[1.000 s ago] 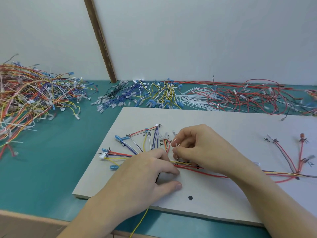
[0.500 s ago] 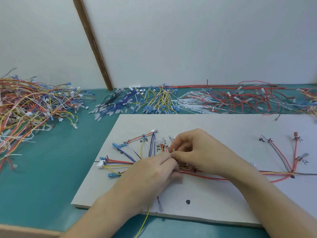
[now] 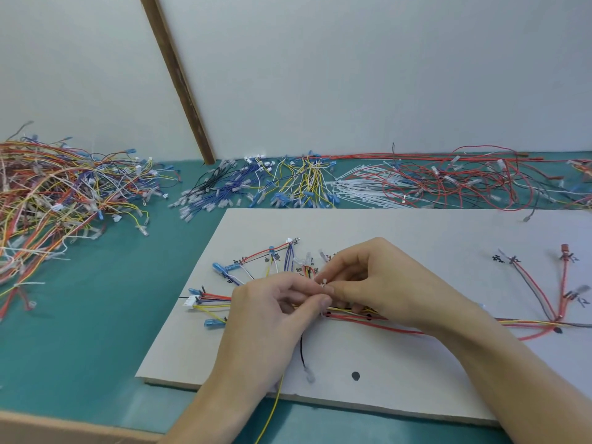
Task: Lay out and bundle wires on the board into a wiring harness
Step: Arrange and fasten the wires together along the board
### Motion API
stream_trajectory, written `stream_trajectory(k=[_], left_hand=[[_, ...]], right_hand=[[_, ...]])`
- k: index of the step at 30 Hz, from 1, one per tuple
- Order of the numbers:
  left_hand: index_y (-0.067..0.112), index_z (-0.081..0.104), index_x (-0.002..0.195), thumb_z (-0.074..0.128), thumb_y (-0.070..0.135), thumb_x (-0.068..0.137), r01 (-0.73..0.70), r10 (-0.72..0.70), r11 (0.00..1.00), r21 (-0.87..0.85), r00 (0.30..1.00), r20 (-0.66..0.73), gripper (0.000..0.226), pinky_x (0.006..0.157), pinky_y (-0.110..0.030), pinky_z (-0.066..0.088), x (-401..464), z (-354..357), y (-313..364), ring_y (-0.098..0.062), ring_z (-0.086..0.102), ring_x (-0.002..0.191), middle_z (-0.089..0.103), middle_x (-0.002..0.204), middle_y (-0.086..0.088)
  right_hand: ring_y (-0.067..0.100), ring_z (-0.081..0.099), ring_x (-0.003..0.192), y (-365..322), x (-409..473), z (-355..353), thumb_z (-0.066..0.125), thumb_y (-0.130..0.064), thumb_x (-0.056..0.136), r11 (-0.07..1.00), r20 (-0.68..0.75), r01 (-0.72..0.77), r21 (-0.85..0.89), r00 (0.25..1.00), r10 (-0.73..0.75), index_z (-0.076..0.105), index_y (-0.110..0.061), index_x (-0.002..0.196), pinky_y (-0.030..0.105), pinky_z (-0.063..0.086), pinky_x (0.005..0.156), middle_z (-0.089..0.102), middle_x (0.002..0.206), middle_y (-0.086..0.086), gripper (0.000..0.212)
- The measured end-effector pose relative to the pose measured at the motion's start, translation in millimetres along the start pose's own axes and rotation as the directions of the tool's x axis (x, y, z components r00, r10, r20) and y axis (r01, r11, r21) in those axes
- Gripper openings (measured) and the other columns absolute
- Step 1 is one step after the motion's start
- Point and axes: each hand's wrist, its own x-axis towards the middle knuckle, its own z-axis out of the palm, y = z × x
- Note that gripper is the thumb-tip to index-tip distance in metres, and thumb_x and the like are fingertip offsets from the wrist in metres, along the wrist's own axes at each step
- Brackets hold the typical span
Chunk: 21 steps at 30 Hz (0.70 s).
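Note:
A grey-white board lies on the teal table. Across it runs a harness of red, yellow, black and blue wires, fanning out to blue and white connectors at the left and red and grey branches at the right. My left hand and my right hand meet over the trunk at the board's middle. Their fingertips pinch a small white cable tie around the wires. A black wire and a yellow wire hang toward the front edge.
A tangled pile of mixed wires covers the table at the left. Along the back wall lie blue and black wires, yellow wires, white cable ties and red wires. A wooden strip leans against the wall.
My left hand has lifted off the board and moved up to meet my right hand; both now pinch the white tie. The view has shifted slightly.

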Motion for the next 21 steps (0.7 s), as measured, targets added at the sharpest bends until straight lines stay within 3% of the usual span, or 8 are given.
stream_trajectory(k=[8, 16, 21], left_hand=[[0.057, 0.075, 0.092, 0.085, 0.02, 0.083, -0.075, 0.077, 0.996, 0.057, 0.997, -0.027, 0.04, 0.058, -0.008, 0.047, -1.9, 0.3, -2.0, 0.004, 0.063, 0.056, 0.074, 0.071, 0.024], [0.055, 0.077, 0.091, 0.084, 0.018, 0.083, -0.082, 0.083, 0.995, 0.052, 0.996, -0.031, 0.038, 0.056, -0.006, 0.045, -1.9, 0.6, -3.3, 0.004, 0.062, 0.054, 0.074, 0.07, 0.022], [0.055, 0.076, 0.092, 0.084, 0.019, 0.083, -0.084, 0.086, 0.995, 0.052, 0.996, -0.03, 0.038, 0.058, -0.006, 0.046, -1.6, 0.9, -3.6, 0.003, 0.064, 0.055, 0.074, 0.071, 0.022]], right_hand=[[0.012, 0.06, 0.057, -0.5, 0.3, -1.5, 0.076, -0.012, 0.089, 0.999, 0.013, -0.017, 0.028, 1.0, 0.017, 0.08, -0.018, 0.089, 0.027, 0.052, 0.056, 0.076, 0.072, 0.007, 0.008], [0.012, 0.058, 0.059, 0.0, 0.4, -1.3, 0.074, -0.014, 0.089, 1.0, 0.03, -0.008, 0.012, 1.0, 0.007, 0.081, -0.02, 0.09, 0.03, 0.05, 0.058, 0.076, 0.077, 0.01, 0.009], [0.011, 0.063, 0.067, 1.4, -0.6, -1.3, 0.075, -0.015, 0.089, 1.0, 0.035, 0.009, -0.003, 0.999, -0.008, 0.081, -0.023, 0.09, 0.033, 0.05, 0.064, 0.078, 0.077, 0.003, 0.01]])
